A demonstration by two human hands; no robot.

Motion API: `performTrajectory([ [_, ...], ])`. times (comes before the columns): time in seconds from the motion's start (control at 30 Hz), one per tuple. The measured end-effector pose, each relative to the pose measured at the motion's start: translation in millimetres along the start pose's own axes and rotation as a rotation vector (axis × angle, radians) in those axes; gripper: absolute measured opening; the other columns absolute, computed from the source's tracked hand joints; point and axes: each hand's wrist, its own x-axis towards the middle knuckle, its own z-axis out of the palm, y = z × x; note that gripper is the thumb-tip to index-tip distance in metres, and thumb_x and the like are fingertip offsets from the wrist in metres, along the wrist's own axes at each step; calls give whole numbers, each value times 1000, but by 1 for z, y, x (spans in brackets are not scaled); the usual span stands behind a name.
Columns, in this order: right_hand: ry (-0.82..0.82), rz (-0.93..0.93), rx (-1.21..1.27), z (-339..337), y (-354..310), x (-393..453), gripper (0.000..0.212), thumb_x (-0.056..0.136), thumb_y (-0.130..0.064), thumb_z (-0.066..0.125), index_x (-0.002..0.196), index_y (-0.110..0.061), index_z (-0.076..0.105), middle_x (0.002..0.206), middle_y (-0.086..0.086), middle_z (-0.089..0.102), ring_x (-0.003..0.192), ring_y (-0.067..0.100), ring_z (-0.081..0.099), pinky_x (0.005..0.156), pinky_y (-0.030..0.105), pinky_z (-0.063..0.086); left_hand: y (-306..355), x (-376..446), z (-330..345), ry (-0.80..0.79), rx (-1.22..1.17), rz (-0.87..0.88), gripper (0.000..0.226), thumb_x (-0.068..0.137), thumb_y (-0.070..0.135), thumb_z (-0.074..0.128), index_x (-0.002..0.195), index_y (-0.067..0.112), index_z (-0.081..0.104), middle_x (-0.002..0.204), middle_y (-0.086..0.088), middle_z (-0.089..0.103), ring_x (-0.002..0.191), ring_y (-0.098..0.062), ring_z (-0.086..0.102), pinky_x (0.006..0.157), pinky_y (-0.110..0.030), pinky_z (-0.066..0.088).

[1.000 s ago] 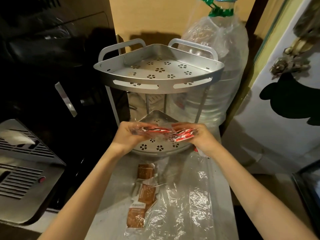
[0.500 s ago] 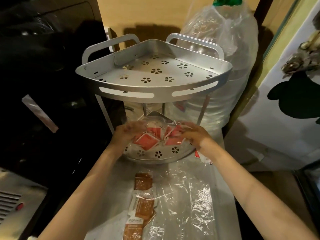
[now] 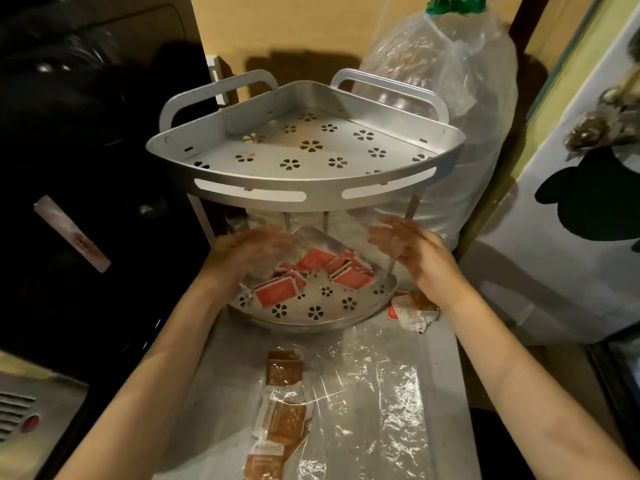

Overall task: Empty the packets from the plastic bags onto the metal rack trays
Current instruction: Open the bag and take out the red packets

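A two-tier silver corner rack stands in front of me. Its upper tray [image 3: 304, 188] holds nothing. Several red packets [image 3: 315, 271] lie in a heap on the lower tray [image 3: 311, 323], partly under thin clear film. My left hand [image 3: 242, 254] and my right hand [image 3: 415, 258] are raised just above that tray, one at each side. Both are motion-blurred and pinch the edges of a clear plastic bag [image 3: 322, 226] stretched between them. The bag is hard to make out.
On the grey tabletop near me lie brown packets [image 3: 280, 410] inside another clear bag [image 3: 374, 403]. A loose white-and-red packet [image 3: 415, 310] sits right of the rack. A large plastic-wrapped water bottle [image 3: 450, 98] stands behind it. Dark appliances are on the left.
Both hands have lifted and spread apart with the clear bag. The red packets have dropped out of it and now lie on the lower tray. The camera has moved closer.
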Motion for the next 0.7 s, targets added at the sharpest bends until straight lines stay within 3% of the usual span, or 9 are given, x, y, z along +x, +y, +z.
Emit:
performTrajectory([
  [0.07,-37,-4,61,-4,-6,-2,33,82,-24,53,110,-11,63,94,3,74,90,19,70,78,27,56,4,-5,-3,20,19,37,13,91,14,52,95,18,63,91,2,66,97,-21,65,78,-23,52],
  [0.13,-47,1,63,-7,-10,-2,28,87,-21,48,108,-13,63,92,2,74,87,18,70,75,26,56,6,-5,-4,30,44,69,12,90,11,52,94,16,63,95,-5,65,100,-30,63,87,-34,49],
  [0.2,-54,10,26,-8,-12,-1,26,94,-16,41,108,-14,63,92,2,74,85,18,71,73,27,55,8,-2,-3,74,6,7,14,88,16,58,98,11,65,101,-8,67,101,-28,62,93,-40,48],
  [0.27,-44,23,-42,-6,-10,-1,25,94,-19,44,109,-15,63,95,4,73,87,19,70,74,28,55,7,4,1,145,-33,-72,18,81,26,66,95,16,70,93,-3,74,93,-20,68,82,-30,53],
  [0.33,-24,28,-111,-2,-7,0,23,93,-22,49,109,-15,63,98,7,71,88,20,69,77,29,54,1,6,5,165,-12,-50,8,81,24,67,87,21,71,76,7,75,79,-9,70,63,-17,53],
  [0.37,-8,29,-131,1,-5,1,23,93,-23,49,109,-14,62,98,6,71,87,19,68,76,28,54,-1,6,6,187,-17,-42,10,81,21,66,91,19,69,75,8,74,76,-7,69,61,-16,51],
  [0.5,69,79,-110,6,3,10,17,94,-21,48,104,-18,61,96,3,70,88,18,67,81,31,51,-12,2,7,217,37,-66,31,83,10,63,113,16,58,93,7,64,86,-8,61,61,-15,47],
  [0.57,79,129,-87,3,8,13,13,90,-17,54,101,-21,60,100,4,70,95,20,66,87,33,50,-20,-2,6,205,137,-93,34,78,7,67,109,19,57,88,12,61,82,-4,58,63,-15,44],
  [0.7,68,288,-220,-4,23,11,28,79,-12,69,105,-20,62,112,8,65,99,23,63,94,35,49,-37,-9,2,177,206,-178,25,78,4,67,98,19,63,89,7,63,86,-13,59,64,-18,46],
])
